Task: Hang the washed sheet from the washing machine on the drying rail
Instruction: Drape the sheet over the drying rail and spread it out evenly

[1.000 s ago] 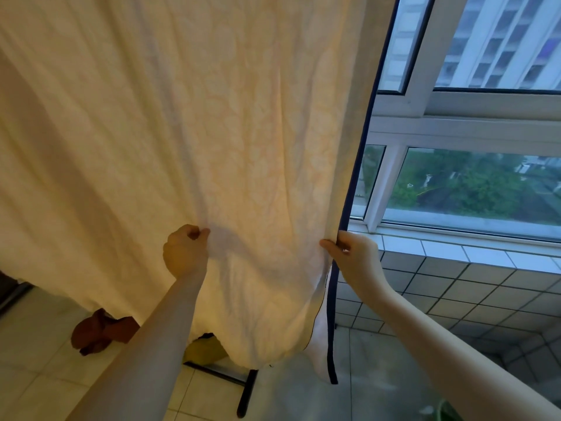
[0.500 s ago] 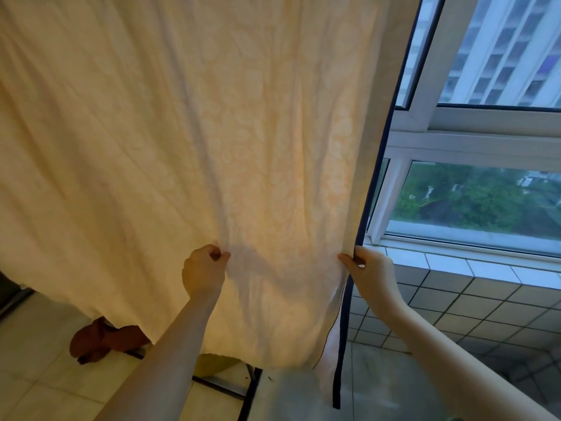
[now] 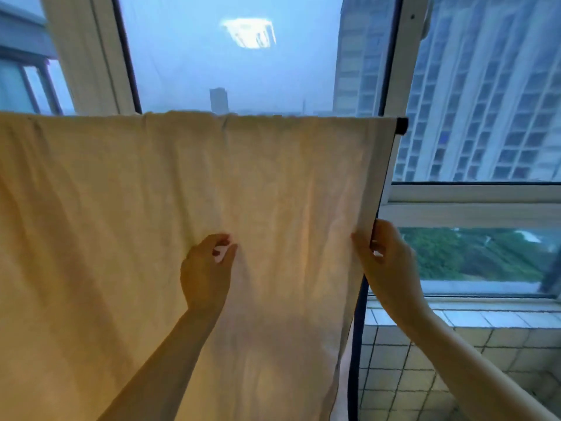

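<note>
The pale cream sheet (image 3: 121,238) hangs draped over the drying rail (image 3: 402,126). Its folded top edge runs level across the view, the cloth is lightly creased, and only the rail's black end shows past the sheet's right edge. The left hand (image 3: 206,268) pinches a small fold of the cloth's face between thumb and curled fingers, and the right hand (image 3: 385,259) grips the sheet's right edge, thumb in front. Half a second ago the view pointed lower, and both hands held the cloth near its bottom hem. Now they sit higher up the sheet, the rail line has come into view, and the floor and the reddish bundle on it are gone. A dark rack upright (image 3: 354,375) stands just beside the right edge. Behind are a white window frame (image 3: 455,205), a tower block (image 3: 485,101), trees (image 3: 470,253) and a tiled sill (image 3: 455,344). The sheet hides everything behind it on the left.
</note>
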A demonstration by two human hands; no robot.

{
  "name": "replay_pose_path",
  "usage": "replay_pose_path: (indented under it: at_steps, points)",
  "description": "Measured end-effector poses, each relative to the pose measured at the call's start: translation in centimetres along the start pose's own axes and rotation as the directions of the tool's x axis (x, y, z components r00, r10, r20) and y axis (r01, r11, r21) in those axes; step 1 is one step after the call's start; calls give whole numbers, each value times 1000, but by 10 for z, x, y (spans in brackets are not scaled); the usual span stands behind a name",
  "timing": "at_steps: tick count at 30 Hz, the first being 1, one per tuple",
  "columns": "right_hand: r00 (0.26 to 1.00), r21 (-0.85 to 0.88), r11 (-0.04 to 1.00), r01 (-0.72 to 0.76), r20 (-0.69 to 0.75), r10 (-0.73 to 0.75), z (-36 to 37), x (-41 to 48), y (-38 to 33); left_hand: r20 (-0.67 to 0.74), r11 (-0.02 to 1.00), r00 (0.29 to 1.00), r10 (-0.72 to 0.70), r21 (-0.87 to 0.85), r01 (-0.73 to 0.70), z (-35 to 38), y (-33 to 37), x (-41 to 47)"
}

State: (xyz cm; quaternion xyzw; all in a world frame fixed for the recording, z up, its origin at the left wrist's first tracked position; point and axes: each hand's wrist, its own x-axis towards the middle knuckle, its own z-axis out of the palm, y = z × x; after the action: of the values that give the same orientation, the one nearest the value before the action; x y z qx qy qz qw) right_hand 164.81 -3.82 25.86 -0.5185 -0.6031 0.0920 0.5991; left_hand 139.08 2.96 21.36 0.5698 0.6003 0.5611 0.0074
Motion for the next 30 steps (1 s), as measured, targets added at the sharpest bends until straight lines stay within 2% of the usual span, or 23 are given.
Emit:
replay_pose_path:
  at_steps: [4, 8, 11, 13, 17, 20, 24, 30]
  points:
    - [993, -97, 995, 6, -121, -17, -3, 25, -44, -15, 951, 952, 306, -33, -307, -26, 40, 39]
    - [957, -379, 925, 36, -254, -142, -10, 46, -76, -48, 778, 777, 628, 12, -628, -53, 77, 73]
    - [946, -515, 850, 114, -204, -250, -15, 60, -98, -84, 637, 631, 771, 104, -764, -64, 96, 106]
    - [944, -601, 778, 182, -115, -309, -14, 70, -112, -78, 583, 577, 813, 117, -804, -68, 104, 127]
    - [911, -686, 641, 344, 77, -406, -8, 98, -127, 33, 614, 620, 784, 111, -782, -70, 115, 154]
    - [894, -709, 582, 399, 161, -417, -6, 118, -130, 135, 634, 630, 765, 19, -773, -68, 115, 166]
    - [890, -628, 639, 443, 221, -400, -7, 131, -129, 132, 711, 699, 703, -89, -698, -69, 120, 172]
    - [893, -584, 685, 435, 187, -408, -6, 142, -130, 132, 760, 751, 647, -189, -622, -59, 137, 175]
